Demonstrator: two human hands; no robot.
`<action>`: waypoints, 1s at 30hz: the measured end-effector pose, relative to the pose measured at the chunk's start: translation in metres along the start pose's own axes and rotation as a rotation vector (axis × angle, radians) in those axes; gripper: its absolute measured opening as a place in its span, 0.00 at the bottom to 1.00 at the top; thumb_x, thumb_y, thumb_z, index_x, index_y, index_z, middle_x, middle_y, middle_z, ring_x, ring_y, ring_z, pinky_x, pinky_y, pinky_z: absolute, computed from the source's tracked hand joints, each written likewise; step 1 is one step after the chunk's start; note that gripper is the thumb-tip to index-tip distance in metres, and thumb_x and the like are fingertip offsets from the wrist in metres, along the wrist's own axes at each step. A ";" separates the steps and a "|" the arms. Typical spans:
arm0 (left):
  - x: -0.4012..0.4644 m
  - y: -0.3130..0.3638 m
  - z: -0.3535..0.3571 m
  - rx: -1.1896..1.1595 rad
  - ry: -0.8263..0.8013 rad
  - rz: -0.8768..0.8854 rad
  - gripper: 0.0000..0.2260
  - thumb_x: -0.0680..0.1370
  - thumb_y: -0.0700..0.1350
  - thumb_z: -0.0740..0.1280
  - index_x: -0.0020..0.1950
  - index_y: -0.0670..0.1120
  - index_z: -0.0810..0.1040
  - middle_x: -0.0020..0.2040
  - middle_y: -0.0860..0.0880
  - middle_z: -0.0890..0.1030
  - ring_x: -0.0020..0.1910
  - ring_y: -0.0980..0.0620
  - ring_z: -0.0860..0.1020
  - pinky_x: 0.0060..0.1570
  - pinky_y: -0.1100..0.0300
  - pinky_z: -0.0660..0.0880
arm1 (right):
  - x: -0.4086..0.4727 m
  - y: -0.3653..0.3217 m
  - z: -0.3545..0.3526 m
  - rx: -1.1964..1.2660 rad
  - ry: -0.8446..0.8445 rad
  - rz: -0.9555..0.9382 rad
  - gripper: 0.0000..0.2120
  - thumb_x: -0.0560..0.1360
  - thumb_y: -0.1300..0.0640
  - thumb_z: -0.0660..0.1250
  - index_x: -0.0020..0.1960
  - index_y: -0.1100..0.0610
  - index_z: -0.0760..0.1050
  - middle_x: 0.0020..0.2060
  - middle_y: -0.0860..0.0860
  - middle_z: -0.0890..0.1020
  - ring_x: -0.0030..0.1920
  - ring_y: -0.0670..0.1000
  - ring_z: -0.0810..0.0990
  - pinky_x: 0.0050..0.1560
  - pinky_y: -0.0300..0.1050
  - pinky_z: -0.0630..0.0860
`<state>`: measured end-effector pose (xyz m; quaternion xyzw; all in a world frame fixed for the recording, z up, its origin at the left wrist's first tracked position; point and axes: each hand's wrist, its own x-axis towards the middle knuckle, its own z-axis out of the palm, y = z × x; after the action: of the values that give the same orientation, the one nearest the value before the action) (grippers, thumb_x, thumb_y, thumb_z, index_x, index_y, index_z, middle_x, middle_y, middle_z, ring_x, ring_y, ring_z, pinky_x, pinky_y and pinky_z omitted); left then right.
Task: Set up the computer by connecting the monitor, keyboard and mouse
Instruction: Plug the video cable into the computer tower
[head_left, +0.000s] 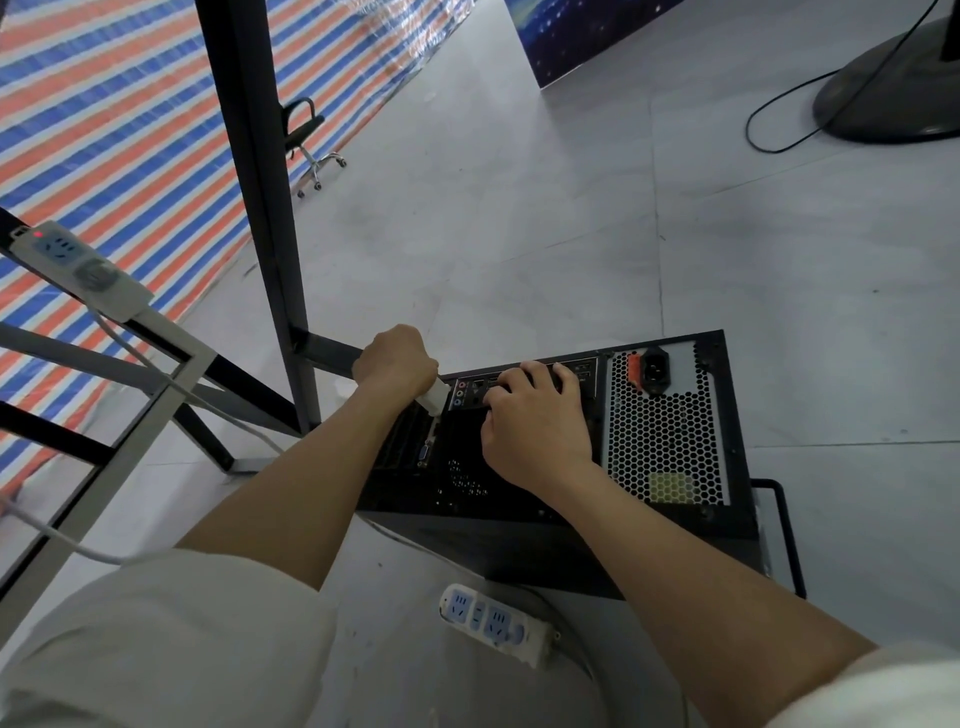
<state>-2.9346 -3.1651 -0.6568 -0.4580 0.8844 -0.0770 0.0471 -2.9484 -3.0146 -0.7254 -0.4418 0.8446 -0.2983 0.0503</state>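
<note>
Gripping a white plug (434, 399) in our left hand (396, 361) beside the computer tower (670, 447).
Right hand (535, 415) fingers (511, 378) spread, resting on its rear ports.

Black painted metal on the computer case (545, 540), matt, with a perforated honeycomb grille (660, 431) on its back panel. White plastic plug (434, 397), smooth, in the left hand (397, 361). The power strip (496, 623) on the floor is white plastic with blue sockets. Floor tiles (519, 208) grey, smooth, faintly dull. Desk frame (249, 171) in dark matt metal. Woven striped tarpaulin (104, 130), slightly shiny.
</note>
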 end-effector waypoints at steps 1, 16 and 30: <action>0.001 0.000 0.001 -0.016 -0.007 0.008 0.06 0.77 0.42 0.65 0.44 0.42 0.69 0.47 0.43 0.74 0.45 0.45 0.72 0.41 0.55 0.68 | 0.000 0.000 0.000 0.000 0.001 -0.001 0.19 0.78 0.51 0.54 0.65 0.54 0.72 0.68 0.52 0.70 0.72 0.54 0.59 0.73 0.57 0.49; 0.003 -0.009 -0.003 0.005 -0.078 0.053 0.11 0.78 0.48 0.63 0.40 0.41 0.72 0.45 0.42 0.77 0.42 0.45 0.74 0.40 0.56 0.70 | -0.001 0.001 -0.001 0.011 0.004 -0.001 0.19 0.78 0.51 0.54 0.65 0.55 0.72 0.68 0.52 0.70 0.72 0.54 0.59 0.72 0.57 0.49; 0.006 0.003 -0.004 0.010 -0.131 0.039 0.02 0.76 0.38 0.60 0.44 0.41 0.68 0.44 0.45 0.70 0.46 0.45 0.71 0.44 0.55 0.70 | 0.000 0.001 0.001 0.011 0.005 0.000 0.19 0.78 0.51 0.54 0.64 0.55 0.73 0.67 0.53 0.70 0.71 0.55 0.59 0.72 0.57 0.49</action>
<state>-2.9406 -3.1679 -0.6537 -0.4446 0.8877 -0.0502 0.1085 -2.9484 -3.0144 -0.7263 -0.4406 0.8432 -0.3039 0.0507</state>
